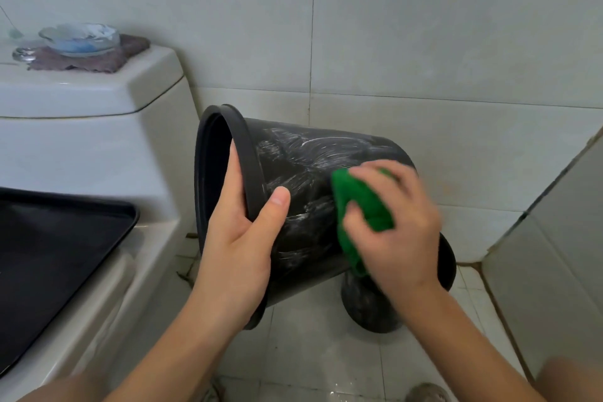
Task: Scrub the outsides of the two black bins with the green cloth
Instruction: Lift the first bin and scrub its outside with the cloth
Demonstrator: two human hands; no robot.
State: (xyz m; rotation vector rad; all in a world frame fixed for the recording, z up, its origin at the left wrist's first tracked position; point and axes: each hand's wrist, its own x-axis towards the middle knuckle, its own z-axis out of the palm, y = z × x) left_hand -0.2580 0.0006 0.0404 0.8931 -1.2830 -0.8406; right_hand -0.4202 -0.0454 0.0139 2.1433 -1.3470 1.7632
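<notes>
Head view: two hands (241, 238) (396, 232), two black bins (306, 192) (368, 307), one green cloth (362, 202).

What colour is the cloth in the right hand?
Green cloth, pressed on the black bin; head view.

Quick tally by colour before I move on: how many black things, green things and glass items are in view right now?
Black: 3, the held bin, a second bin on the floor behind it, and a tray on the toilet.
Green: 1, the cloth under the right hand.
Glass: 1, a dish on the tank.
Total: 5
</notes>
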